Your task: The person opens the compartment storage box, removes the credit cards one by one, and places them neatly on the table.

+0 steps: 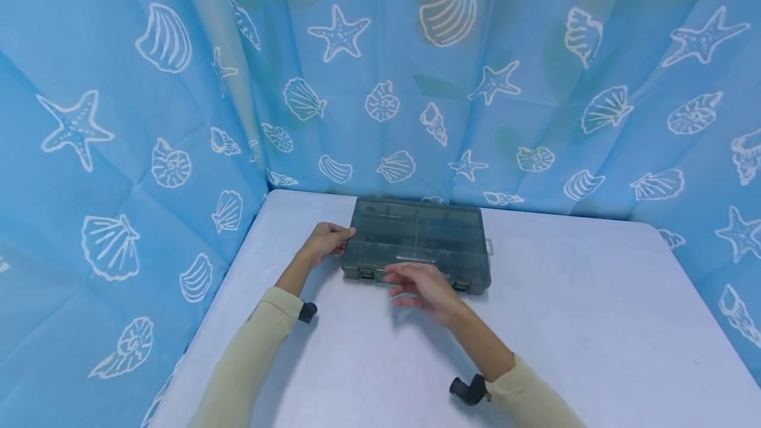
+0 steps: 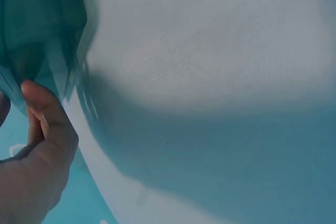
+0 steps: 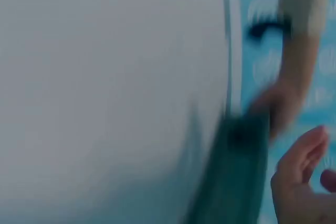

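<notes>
A translucent dark green plastic compartment box (image 1: 380, 226) lies with its lid down near the far edge of the table. Two latches show on its front, the left latch (image 1: 367, 274) and the right latch (image 1: 460, 286). My left hand (image 1: 326, 242) grips the box's left side; in the left wrist view its thumb (image 2: 39, 95) lies against the box's edge. My right hand (image 1: 425, 289) is at the front side between the latches, fingers spread and loosely bent. In the right wrist view the right hand (image 3: 299, 192) holds nothing and the box is blurred.
A white cloth-covered table (image 1: 582, 322) stretches in front of the box and to its right. Blue curtains (image 1: 380, 144) with shell and starfish prints hang behind and at the left. A black wrist camera (image 1: 308, 312) sits at the left cuff, another camera (image 1: 470, 390) at the right.
</notes>
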`<state>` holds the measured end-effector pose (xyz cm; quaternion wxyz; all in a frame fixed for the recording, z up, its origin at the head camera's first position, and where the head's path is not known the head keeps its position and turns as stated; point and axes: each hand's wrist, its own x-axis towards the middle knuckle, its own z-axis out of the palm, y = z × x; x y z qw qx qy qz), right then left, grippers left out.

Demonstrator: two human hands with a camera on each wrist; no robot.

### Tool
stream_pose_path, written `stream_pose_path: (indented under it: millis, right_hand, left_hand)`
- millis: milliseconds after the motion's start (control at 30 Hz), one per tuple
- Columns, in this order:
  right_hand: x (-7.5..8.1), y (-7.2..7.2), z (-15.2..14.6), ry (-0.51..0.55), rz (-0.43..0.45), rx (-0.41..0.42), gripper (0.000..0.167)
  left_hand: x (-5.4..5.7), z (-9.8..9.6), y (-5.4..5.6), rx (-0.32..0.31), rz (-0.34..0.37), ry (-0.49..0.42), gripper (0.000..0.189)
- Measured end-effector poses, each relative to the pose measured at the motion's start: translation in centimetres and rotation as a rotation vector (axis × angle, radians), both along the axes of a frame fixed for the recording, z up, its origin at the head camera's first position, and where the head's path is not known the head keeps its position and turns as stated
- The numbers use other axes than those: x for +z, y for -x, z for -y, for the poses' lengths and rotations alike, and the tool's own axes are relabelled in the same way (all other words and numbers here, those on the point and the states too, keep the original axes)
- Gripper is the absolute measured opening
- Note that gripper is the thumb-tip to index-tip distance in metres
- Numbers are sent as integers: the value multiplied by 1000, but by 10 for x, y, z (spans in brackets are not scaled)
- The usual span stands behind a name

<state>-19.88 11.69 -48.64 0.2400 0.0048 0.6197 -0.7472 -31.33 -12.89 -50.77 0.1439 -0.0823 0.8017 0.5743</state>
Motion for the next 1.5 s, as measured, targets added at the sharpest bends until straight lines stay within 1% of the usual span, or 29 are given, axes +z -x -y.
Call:
stream_pose_path:
  millis: [33,100,133,167,200,267,300,333,400,467,667,733,800,867,900,967,1067,1133,1200,1267,1333,1400,1500]
  right_hand:
    - [4,1,-17,-105,-105,-24,39]
    - [9,4,-51,-363,-317,-105,37]
    - [8,4,-67,-500,-398,-158,35]
    - [7,4,-82,-627,-455,-209,34]
    - [6,4,-95,-738,-492,-251,35]
    - [2,3,-116,-895,-503,-302,38]
    - [-1,2,-123,-939,-492,-308,41]
    - [-3,1,-129,-955,-470,-306,43]
    - [-6,-1,-135,-959,-432,-296,46]
    - [-9,-3,-137,-940,-414,-296,46]
    - [-14,-5,-132,-881,-429,-323,44]
    - [-13,-5,-131,-863,-423,-329,45]
    - [-9,-5,-130,-849,-416,-335,45]
    - [-3,-3,-131,-838,-412,-348,46]
    - [1,-1,-131,-835,-417,-359,46]
    - [11,4,-131,-823,-425,-388,49]
    - [30,15,-134,-804,-419,-440,60]
    - [44,26,-135,-799,-419,-471,69]
    - [56,38,-137,-786,-412,-492,76]
    - [65,52,-139,-775,-415,-498,82]
    - [72,66,-142,-739,-416,-495,86]
    - [77,79,-145,-703,-421,-486,89]
    - [79,98,-148,-643,-430,-481,90]
  left_hand:
    - [0,-1,-2,3,-41,21,40]
    - [1,-3,-5,11,-132,75,35]
    - [2,-3,-7,16,-177,103,32]
    - [2,-4,-8,24,-217,123,30]
    - [3,-6,-10,30,-254,140,28]
    - [4,-8,-12,40,-310,166,25]
    - [4,-10,-13,46,-329,176,25]
    - [5,-11,-14,55,-340,178,25]
    - [4,-13,-16,72,-347,187,25]
    - [2,-15,-17,86,-342,194,25]
    - [-7,-15,-16,110,-355,178,27]
    - [-8,-15,-16,122,-363,171,27]
    - [-5,-16,-16,145,-365,149,28]
    - [1,-16,-15,174,-352,94,30]
    - [5,-16,-14,191,-346,52,30]
    - [16,-16,-10,218,-333,-40,33]
    - [33,-16,1,228,-308,-169,39]
    - [44,-16,9,212,-290,-241,43]
    - [54,-17,16,179,-275,-303,48]
    - [63,-18,24,151,-258,-364,53]
    - [70,-21,31,129,-253,-419,58]
    - [74,-24,38,119,-250,-436,61]
    - [79,-30,47,122,-243,-437,62]
